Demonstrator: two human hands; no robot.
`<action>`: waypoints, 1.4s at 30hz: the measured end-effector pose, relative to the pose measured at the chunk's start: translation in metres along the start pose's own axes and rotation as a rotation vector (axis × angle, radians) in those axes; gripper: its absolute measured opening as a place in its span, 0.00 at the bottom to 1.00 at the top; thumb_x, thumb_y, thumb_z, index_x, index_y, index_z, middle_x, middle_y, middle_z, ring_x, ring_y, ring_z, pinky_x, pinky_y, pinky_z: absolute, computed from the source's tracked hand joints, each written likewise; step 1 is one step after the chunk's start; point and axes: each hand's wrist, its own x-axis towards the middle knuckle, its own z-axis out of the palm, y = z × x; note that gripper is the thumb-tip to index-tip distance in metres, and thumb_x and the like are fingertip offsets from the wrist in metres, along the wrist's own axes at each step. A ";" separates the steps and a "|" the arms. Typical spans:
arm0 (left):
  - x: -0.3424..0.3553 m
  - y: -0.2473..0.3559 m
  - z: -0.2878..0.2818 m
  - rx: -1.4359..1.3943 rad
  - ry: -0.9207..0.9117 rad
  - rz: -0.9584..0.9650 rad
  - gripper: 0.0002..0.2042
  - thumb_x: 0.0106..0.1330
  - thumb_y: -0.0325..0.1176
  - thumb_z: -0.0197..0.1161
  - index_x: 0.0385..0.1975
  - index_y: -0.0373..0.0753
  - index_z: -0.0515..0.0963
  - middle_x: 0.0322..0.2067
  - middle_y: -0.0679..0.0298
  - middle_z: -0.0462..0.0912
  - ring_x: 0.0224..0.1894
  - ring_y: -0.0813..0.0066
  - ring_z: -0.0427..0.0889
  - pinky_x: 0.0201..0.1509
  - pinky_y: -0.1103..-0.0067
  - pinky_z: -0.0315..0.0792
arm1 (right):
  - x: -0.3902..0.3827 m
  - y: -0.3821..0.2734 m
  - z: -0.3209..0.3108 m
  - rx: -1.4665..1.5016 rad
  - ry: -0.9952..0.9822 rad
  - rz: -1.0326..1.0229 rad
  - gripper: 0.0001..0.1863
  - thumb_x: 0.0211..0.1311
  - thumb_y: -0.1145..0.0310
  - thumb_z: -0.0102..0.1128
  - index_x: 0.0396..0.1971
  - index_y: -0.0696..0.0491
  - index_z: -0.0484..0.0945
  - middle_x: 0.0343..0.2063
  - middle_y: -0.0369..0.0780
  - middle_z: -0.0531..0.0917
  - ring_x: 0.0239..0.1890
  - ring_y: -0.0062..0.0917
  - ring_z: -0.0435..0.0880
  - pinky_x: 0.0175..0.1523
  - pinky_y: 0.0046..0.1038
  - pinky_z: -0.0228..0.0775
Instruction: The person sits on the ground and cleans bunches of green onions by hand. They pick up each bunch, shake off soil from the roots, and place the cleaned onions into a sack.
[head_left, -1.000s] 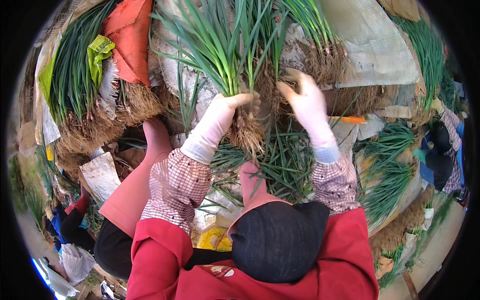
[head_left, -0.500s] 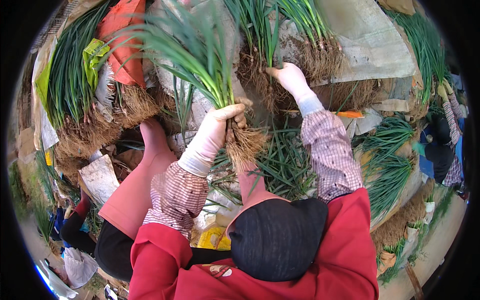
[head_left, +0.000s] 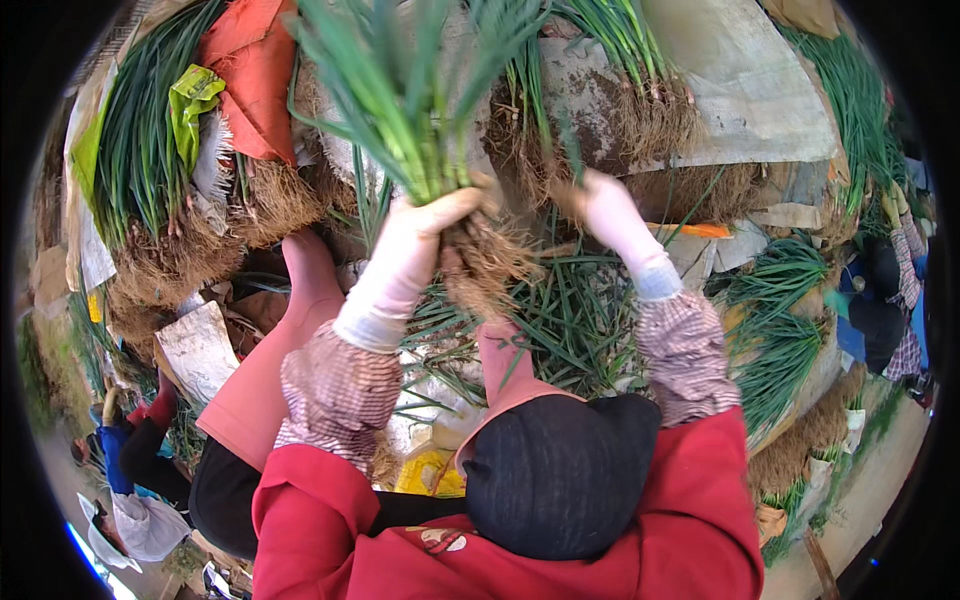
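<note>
My left hand (head_left: 415, 235), in a pale glove, is closed round a bunch of green onions (head_left: 425, 125) held upright, its leaves blurred and its brown roots (head_left: 480, 260) hanging below the fist. To its right, my gloved right hand (head_left: 612, 212) is closed, its fingertips smeared by motion. One blurred green onion (head_left: 568, 140) rises from those fingers, in front of a pile of green onions (head_left: 525, 100) with shaggy roots. Loose green leaves (head_left: 570, 310) lie scattered below both hands.
More green onions (head_left: 150, 130) lie at the left beside a red-orange sack (head_left: 250, 80). A pale woven sheet (head_left: 740, 90) covers part of the far pile. Further bundles (head_left: 785, 340) lie at the right. Other people (head_left: 880, 300) crouch at the right and lower left edges.
My right hand has come down and slightly right, away from the pile's roots, with a green onion in its fingers. My left hand has shifted slightly left with its bunch, now more upright.
</note>
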 end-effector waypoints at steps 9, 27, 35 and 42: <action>0.000 -0.011 -0.031 -0.387 -0.091 -0.104 0.17 0.66 0.34 0.59 0.48 0.28 0.72 0.18 0.71 0.66 0.24 0.77 0.67 0.37 0.79 0.65 | 0.069 -0.030 -0.015 -0.405 -0.066 0.233 0.27 0.56 0.47 0.58 0.39 0.58 0.81 0.36 0.50 0.83 0.42 0.44 0.82 0.50 0.38 0.71; -0.014 -0.040 -0.038 -0.424 0.119 -0.215 0.12 0.66 0.31 0.60 0.43 0.28 0.75 0.23 0.67 0.72 0.29 0.74 0.73 0.41 0.77 0.72 | 0.134 -0.062 -0.014 -0.108 0.289 0.260 0.22 0.66 0.56 0.50 0.53 0.54 0.76 0.30 0.44 0.83 0.32 0.26 0.81 0.39 0.31 0.72; -0.019 -0.050 -0.065 -0.447 0.106 -0.209 0.15 0.65 0.32 0.60 0.46 0.28 0.74 0.23 0.67 0.72 0.27 0.74 0.73 0.42 0.75 0.72 | -0.084 0.055 -0.047 -0.554 -0.344 0.026 0.09 0.61 0.69 0.55 0.35 0.55 0.81 0.28 0.43 0.82 0.32 0.33 0.83 0.37 0.31 0.77; -0.019 -0.036 -0.042 -0.370 0.027 -0.191 0.14 0.65 0.35 0.60 0.46 0.34 0.76 0.36 0.60 0.83 0.34 0.71 0.83 0.40 0.76 0.79 | 0.030 -0.025 -0.021 -0.053 0.196 0.005 0.24 0.63 0.51 0.55 0.40 0.61 0.76 0.36 0.53 0.81 0.42 0.43 0.82 0.47 0.37 0.71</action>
